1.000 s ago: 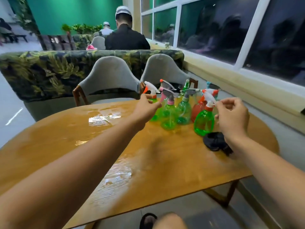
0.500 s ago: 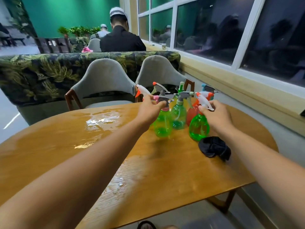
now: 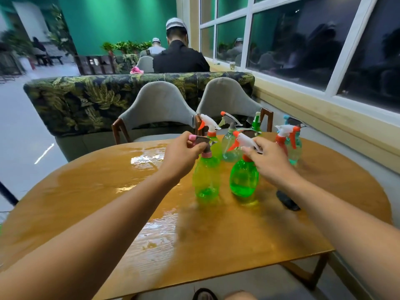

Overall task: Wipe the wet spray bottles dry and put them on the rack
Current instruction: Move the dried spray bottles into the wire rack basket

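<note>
My left hand (image 3: 184, 153) grips the grey and pink spray head of a tall yellow-green bottle (image 3: 206, 180). My right hand (image 3: 268, 158) grips the white and orange spray head of a round green bottle (image 3: 243, 180). Both bottles are near the middle of the wooden table (image 3: 151, 224), slightly blurred, closer to me than the others. Several more spray bottles (image 3: 291, 146) stand in a cluster at the table's far side. A black cloth (image 3: 287, 201) lies on the table, partly hidden under my right forearm. No rack is in view.
Shiny wet patches (image 3: 145, 159) lie on the tabletop. Two grey chairs (image 3: 158, 109) stand behind the table, backed by a leaf-patterned sofa (image 3: 86, 100). A window ledge (image 3: 324, 118) runs along the right. People sit beyond the sofa.
Both hands closed on spray heads and drew two green bottles out of the cluster toward me. My right hand went from empty to holding the round green bottle.
</note>
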